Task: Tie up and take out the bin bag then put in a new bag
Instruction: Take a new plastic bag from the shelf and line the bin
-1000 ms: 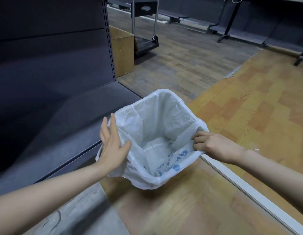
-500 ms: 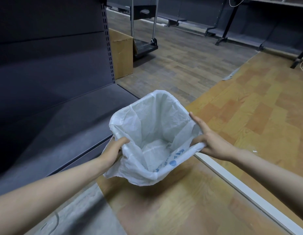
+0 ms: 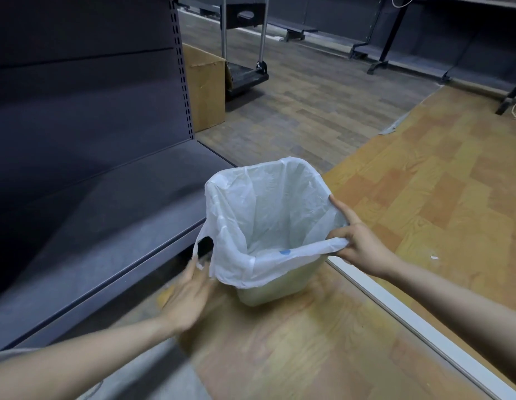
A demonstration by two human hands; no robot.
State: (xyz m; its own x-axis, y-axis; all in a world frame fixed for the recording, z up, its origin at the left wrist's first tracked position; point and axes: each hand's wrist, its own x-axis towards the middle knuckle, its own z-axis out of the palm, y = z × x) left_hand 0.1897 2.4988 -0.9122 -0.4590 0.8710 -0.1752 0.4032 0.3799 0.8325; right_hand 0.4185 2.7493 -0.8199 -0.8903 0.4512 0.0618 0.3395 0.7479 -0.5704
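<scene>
In the right hand's grip, bag rim.

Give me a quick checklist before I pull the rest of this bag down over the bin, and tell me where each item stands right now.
1. Right hand has a firm pinch on the bag at the near right corner: ok.
2. Left hand is gripping the bag: not ok, it is open and blurred below the loose handle loop.
3. Bag mouth is spread open, inside visible: ok.
4. Far edge is folded over the rim: cannot tell, the bin's far rim is hidden by the bag.
5. Near edge is pulled down evenly: not ok, it droops lower at the left than at the right.
6. Bin stands upright on the floor: ok.
</scene>
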